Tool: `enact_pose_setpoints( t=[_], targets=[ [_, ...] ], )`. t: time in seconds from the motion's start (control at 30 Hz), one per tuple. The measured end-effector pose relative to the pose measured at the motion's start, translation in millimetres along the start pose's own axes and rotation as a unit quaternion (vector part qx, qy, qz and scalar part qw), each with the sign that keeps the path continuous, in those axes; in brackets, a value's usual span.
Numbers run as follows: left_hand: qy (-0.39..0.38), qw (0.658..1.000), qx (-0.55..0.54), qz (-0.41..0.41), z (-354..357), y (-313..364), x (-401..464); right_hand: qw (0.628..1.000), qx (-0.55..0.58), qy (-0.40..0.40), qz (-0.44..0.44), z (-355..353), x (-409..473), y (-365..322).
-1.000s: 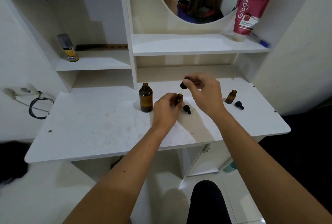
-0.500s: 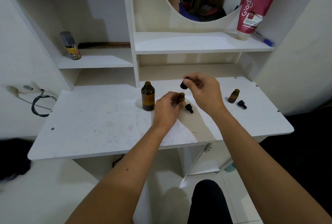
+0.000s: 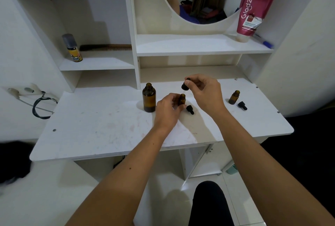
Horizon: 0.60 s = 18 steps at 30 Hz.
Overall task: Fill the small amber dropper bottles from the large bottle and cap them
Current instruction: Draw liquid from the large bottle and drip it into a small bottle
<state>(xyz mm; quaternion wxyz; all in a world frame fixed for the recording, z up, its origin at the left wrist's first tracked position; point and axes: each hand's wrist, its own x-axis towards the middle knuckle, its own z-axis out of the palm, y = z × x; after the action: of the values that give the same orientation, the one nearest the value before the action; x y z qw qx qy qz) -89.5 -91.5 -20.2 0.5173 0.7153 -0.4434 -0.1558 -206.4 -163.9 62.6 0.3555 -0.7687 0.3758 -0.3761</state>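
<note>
Left hand (image 3: 167, 109) grips the uncapped small amber bottle (image 3: 182, 99), contents unclear, right hand (image 3: 204, 90) pinching a black dropper (image 3: 185, 85) at its twelve o'clock, large bottle (image 3: 149, 98) open at nine.

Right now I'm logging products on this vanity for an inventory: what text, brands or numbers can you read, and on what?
"Glad2Glow": large, on the pink tube on the right shelf.
"RETINOL BRIGHT": top of the same tube; the line beneath is too blurred.
"10x": on the tube's badge; the small print beside it is unreadable.
Yellow spray can on the left shelf: label too blurred.
Amber bottles: no labels visible.
</note>
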Motion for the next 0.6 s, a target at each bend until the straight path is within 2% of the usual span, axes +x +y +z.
enact_pose_setpoints(
  t=[0.23,0.47,0.6],
  targets=[
    [-0.017,0.999,-0.032,-0.023,-19,2,-22,0.999,-0.003,0.037,-0.018,-13,-2,-18],
    [-0.039,0.998,-0.034,-0.02,-81,-14,-48,0.996,0.005,0.057,-0.064,-19,-4,-43],
    [0.021,0.997,-0.067,-0.044,-112,-25,-50,0.994,0.048,0.055,-0.086,-6,-6,-60]
  ],
)
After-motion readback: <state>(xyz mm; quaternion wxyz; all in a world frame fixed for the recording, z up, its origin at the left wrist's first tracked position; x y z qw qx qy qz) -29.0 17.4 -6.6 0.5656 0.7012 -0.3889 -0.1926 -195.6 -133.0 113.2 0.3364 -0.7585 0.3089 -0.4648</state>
